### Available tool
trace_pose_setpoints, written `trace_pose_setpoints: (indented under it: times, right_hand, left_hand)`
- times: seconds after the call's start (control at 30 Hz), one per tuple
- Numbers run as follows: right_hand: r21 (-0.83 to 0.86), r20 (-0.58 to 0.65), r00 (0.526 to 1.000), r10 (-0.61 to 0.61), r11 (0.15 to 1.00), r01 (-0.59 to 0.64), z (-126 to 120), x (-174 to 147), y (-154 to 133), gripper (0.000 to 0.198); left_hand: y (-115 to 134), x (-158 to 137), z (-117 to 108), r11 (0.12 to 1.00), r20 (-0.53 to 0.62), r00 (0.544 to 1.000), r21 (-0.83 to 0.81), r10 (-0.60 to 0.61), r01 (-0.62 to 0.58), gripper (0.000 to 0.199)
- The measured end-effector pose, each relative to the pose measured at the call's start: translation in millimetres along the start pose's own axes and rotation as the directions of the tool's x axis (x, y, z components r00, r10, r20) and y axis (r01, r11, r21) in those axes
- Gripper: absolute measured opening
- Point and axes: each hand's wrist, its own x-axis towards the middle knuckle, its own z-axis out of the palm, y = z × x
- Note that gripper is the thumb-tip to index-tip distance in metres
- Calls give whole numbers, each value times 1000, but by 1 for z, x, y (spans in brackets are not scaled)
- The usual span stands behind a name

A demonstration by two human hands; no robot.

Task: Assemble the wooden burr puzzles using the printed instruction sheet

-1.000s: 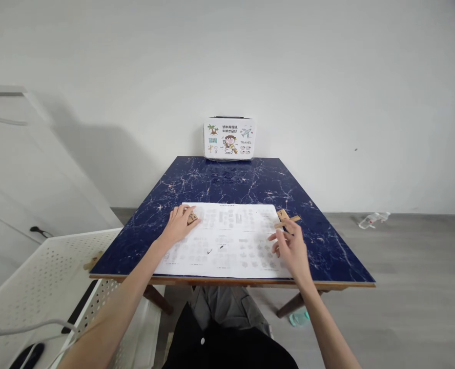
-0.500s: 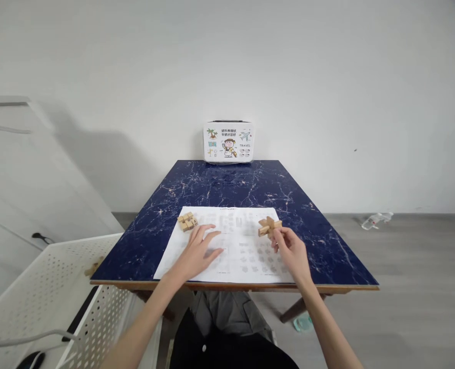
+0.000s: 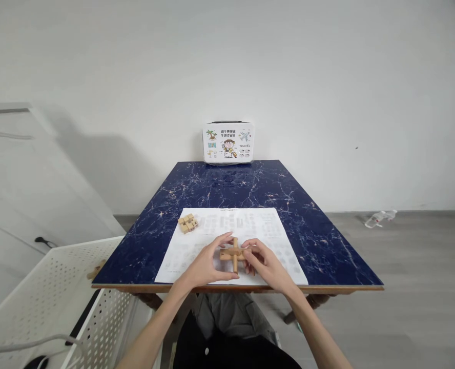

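Observation:
A wooden burr puzzle (image 3: pixel 234 253), shaped like a cross of interlocking bars, is between my hands just above the printed sheet (image 3: pixel 212 225). My left hand (image 3: pixel 208 262) has its thumb at the near end of the crossing bar and its fingers at the far end. With thumb and fingers closed, my right hand (image 3: pixel 264 262) grips the puzzle's right end. A second wooden puzzle (image 3: pixel 188 223), a block made of small cubes, rests on the sheet's upper left part. The fine print on the sheet is too blurred to read.
Under the sheet is a blue marbled table (image 3: pixel 227 184). A white printed case (image 3: pixel 228 143) stands at its far edge by the wall. A white perforated basket (image 3: pixel 100 307) is at the left, with a cable across it. Clear plastic (image 3: pixel 380 219) lies on the floor at right.
My right hand has brought the cross-shaped puzzle left to the sheet's near middle. My left hand has moved right and closed on the puzzle's ends.

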Motion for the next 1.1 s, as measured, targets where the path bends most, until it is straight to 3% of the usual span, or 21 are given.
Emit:
trace_pose_setpoints:
  times: [0.3,1.1]
  right_hand:
    - [81,13,999,34,996,-35,-4,4,8,45]
    - [127,-62,997,47,991,-39,-4,5,10,47]
  left_hand:
    - [4,7,3,991,-32,999,134,32,-27,86]
    - [4,6,10,977,-83,986,170,145,-129,83]
